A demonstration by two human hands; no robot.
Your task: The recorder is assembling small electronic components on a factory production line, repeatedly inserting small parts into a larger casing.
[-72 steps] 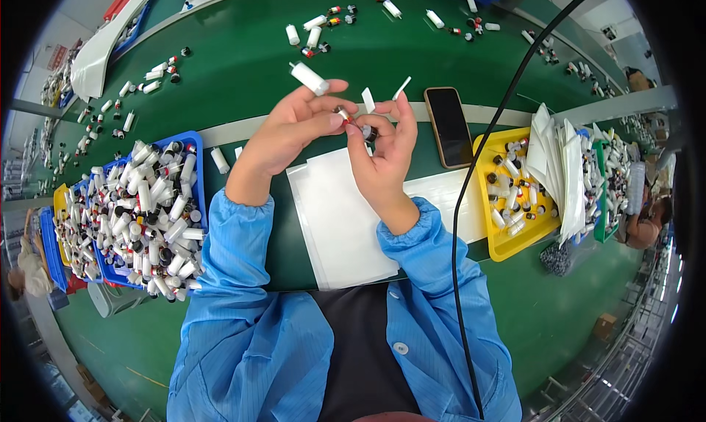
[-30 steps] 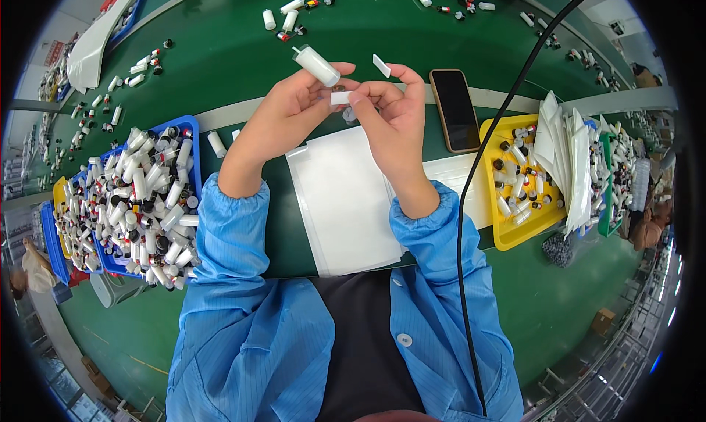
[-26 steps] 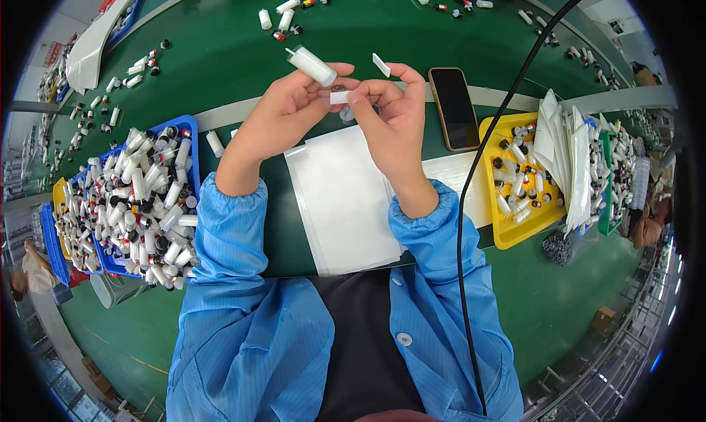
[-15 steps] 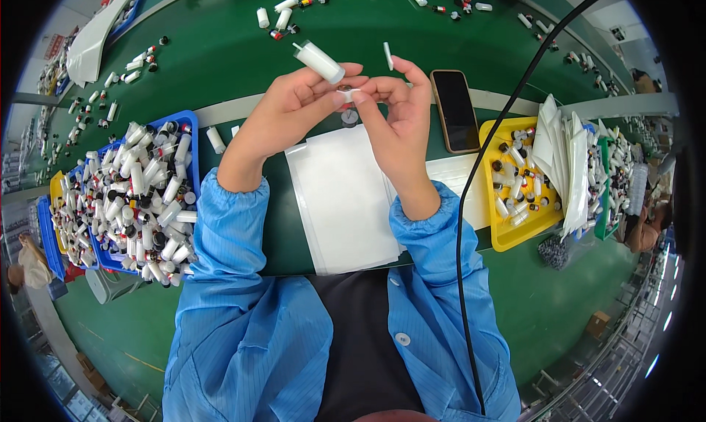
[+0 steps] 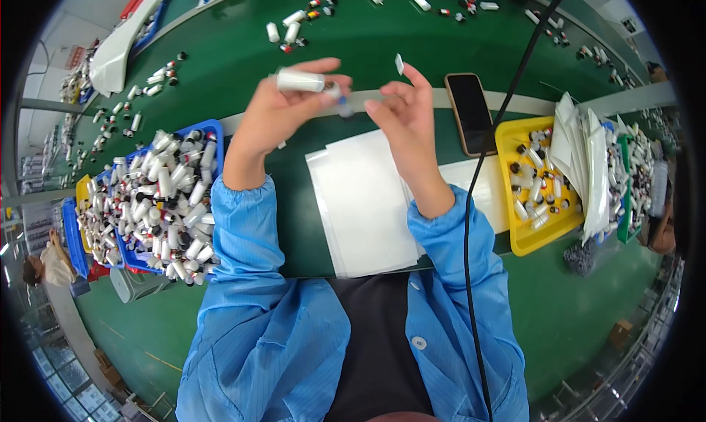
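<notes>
My left hand grips a white plastic cylinder lying across its fingers. A second small bottle, with a dark end and a clear-bluish part, is at the same fingertips and smeared by motion. To its right, my right hand is apart from it, with thumb and fingers spread. A small white strip clings to a raised fingertip of that hand, not pinched. Below the hands, white sheets in clear film lie on the green table.
At left, a blue bin is heaped with white cylinders and small dark-capped bottles. A phone lies right of my right hand, beside a yellow tray of bottles. A black cable hangs across the right. Bottles lie scattered on the far green surface.
My hands have come apart; the fingertips had met at a small bottle. The cylinder in my left hand has tipped closer to level. The whole view has shifted slightly.
</notes>
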